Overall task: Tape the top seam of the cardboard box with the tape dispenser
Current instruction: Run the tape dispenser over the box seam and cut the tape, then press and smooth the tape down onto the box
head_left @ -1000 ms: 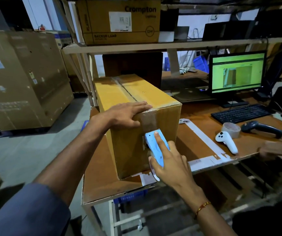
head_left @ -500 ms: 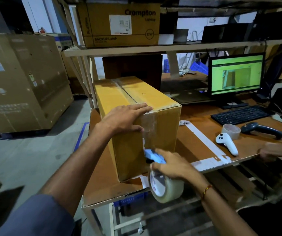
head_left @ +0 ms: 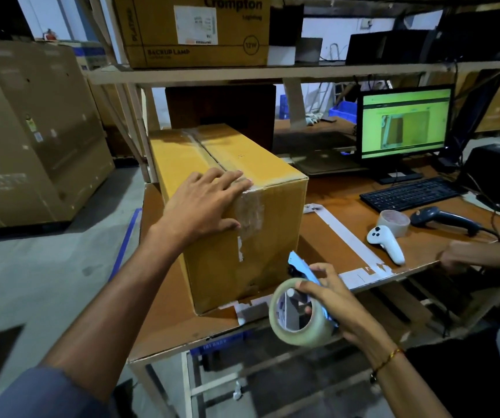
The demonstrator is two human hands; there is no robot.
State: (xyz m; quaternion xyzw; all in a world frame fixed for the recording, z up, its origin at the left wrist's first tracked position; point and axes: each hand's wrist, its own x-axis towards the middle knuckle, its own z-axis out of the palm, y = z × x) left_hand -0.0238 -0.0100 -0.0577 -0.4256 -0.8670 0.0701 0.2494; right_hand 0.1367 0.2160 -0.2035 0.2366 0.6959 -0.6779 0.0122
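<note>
A long yellow-brown cardboard box (head_left: pixel 260 236) stands on the brown table (head_left: pixel 348 233). Clear tape runs along its top seam and hangs down over the near face. My left hand (head_left: pixel 206 203) lies flat on the box's near top edge, fingers spread across the tape end. My right hand (head_left: pixel 330 300) grips the blue tape dispenser (head_left: pixel 303 273) with its clear tape roll (head_left: pixel 300 318). The dispenser is off the box, held in the air in front of its lower right corner, above the table's front edge.
On the table to the right lie a white controller (head_left: pixel 387 242), a spare tape roll (head_left: pixel 393 221), a barcode scanner (head_left: pixel 441 220), a keyboard (head_left: pixel 408 194) and a monitor (head_left: pixel 405 125). Another person's hand (head_left: pixel 459 254) rests at the table's right edge. A shelf (head_left: pixel 272 72) hangs overhead.
My right hand drew the dispenser down the box's near face, then pulled it away towards me and to the right. The tape now hangs on the face. My left hand stayed put.
</note>
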